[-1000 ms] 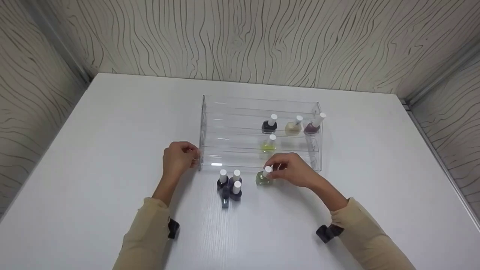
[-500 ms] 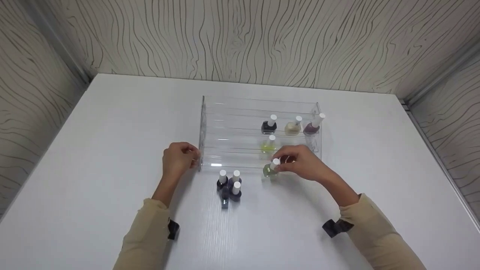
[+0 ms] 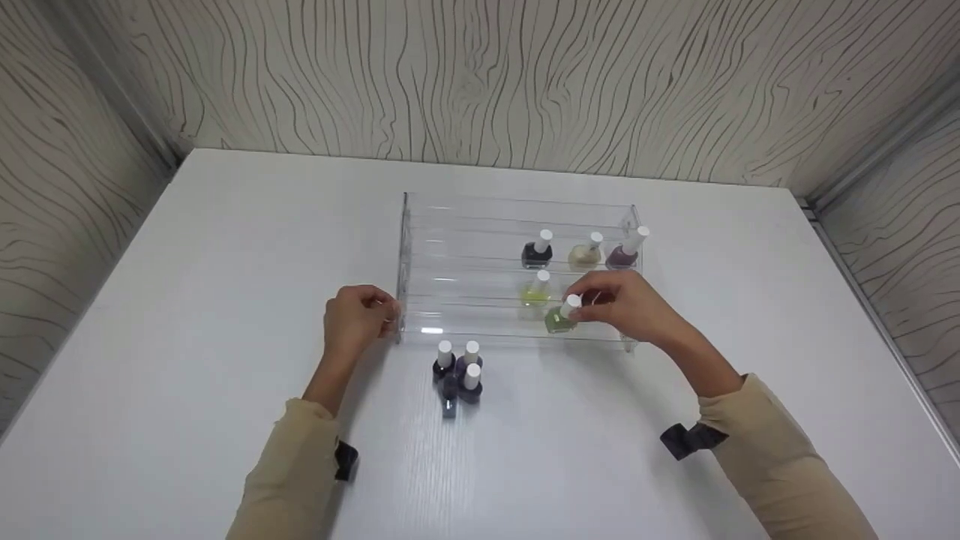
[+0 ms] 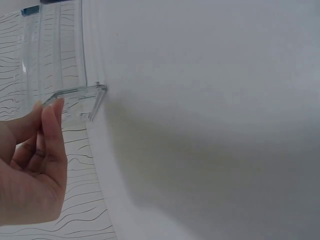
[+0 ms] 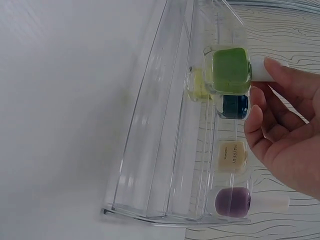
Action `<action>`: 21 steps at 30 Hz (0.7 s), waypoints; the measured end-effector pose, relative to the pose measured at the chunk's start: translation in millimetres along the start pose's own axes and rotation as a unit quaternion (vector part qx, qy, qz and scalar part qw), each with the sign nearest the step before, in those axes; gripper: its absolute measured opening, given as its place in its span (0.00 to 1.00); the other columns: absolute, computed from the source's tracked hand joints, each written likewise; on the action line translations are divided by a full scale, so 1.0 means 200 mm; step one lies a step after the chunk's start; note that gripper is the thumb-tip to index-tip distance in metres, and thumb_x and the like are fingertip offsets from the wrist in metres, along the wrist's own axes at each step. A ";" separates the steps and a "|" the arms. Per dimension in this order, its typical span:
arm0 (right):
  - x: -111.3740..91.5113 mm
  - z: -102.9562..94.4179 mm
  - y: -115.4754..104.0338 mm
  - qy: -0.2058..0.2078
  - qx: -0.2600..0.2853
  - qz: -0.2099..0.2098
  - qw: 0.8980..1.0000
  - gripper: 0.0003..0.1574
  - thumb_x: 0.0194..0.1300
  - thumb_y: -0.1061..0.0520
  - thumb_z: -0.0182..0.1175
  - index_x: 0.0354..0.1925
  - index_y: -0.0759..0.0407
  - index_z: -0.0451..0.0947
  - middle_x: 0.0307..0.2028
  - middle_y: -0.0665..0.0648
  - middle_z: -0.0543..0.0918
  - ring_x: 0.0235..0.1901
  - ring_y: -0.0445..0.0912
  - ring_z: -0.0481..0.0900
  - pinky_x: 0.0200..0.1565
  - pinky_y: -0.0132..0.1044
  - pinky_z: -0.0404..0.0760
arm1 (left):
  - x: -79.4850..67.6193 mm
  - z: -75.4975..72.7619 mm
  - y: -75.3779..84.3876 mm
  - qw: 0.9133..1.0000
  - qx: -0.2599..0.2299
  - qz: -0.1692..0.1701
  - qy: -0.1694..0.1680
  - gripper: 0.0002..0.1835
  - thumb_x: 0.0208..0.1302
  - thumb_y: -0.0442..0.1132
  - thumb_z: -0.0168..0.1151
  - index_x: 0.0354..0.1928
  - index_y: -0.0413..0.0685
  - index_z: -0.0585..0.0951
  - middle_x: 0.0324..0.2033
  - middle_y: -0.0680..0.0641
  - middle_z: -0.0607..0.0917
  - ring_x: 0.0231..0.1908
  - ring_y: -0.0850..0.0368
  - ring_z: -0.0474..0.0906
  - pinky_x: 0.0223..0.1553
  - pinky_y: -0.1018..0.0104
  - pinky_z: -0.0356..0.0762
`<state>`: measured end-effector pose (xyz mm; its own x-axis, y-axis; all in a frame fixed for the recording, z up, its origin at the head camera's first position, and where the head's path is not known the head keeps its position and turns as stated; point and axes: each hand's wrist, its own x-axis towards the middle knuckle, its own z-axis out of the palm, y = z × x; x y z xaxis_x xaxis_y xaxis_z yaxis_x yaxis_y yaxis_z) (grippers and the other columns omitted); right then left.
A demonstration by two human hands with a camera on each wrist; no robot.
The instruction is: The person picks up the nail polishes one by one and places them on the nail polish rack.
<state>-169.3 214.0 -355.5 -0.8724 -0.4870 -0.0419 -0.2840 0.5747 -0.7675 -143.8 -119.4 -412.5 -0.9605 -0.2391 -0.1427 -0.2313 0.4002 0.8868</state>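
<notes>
Aloft, green bottle, room beside rack edge

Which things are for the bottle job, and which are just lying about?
Probably the job:
green bottle, pinched by the right hand
clear rack, pinched by the left hand
yellow bottle, black bottle, cream bottle, purple bottle, on the rack
dark bottle cluster, likely

Probably just there:
white table
patterned wall
black wrist gadgets

The head view's bottom edge cuts off the near edge of the tabletop and both sleeves. The right hand hides part of the rack at its right end. Print below MAYREAY on the cream bottle is illegibly small.
</notes>
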 end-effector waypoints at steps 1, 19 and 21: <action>0.00 -0.01 0.00 0.003 -0.001 0.000 1.000 0.12 0.52 0.64 0.65 0.39 0.65 0.81 0.31 0.55 0.78 0.32 0.47 0.73 0.33 0.29 0.75 | 0.00 0.00 0.00 1.000 0.000 -0.001 0.000 0.03 0.56 0.28 0.60 0.30 0.33 0.82 0.21 0.43 0.78 0.17 0.59 0.77 0.20 0.72 0.78; 0.02 -0.16 0.04 0.035 -0.025 0.039 0.998 0.16 0.55 0.62 0.64 0.43 0.67 0.79 0.36 0.59 0.79 0.35 0.48 0.73 0.33 0.28 0.76 | 0.00 0.00 0.00 1.000 0.008 -0.008 0.001 0.04 0.56 0.28 0.60 0.31 0.34 0.82 0.23 0.43 0.78 0.18 0.59 0.76 0.21 0.72 0.78; 0.03 -0.17 0.05 0.038 -0.028 0.044 0.998 0.17 0.55 0.63 0.64 0.44 0.68 0.79 0.37 0.59 0.79 0.35 0.48 0.73 0.34 0.28 0.76 | 0.00 0.00 0.00 1.000 0.006 -0.008 0.001 0.03 0.56 0.28 0.60 0.31 0.34 0.82 0.23 0.43 0.78 0.18 0.59 0.76 0.21 0.71 0.78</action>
<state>-190.7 239.5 -341.9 -0.9216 -0.3839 -0.0573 -0.2255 0.6497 -0.7260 -143.9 -119.3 -413.4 -0.9564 -0.2466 -0.1566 -0.2489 0.4073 0.8787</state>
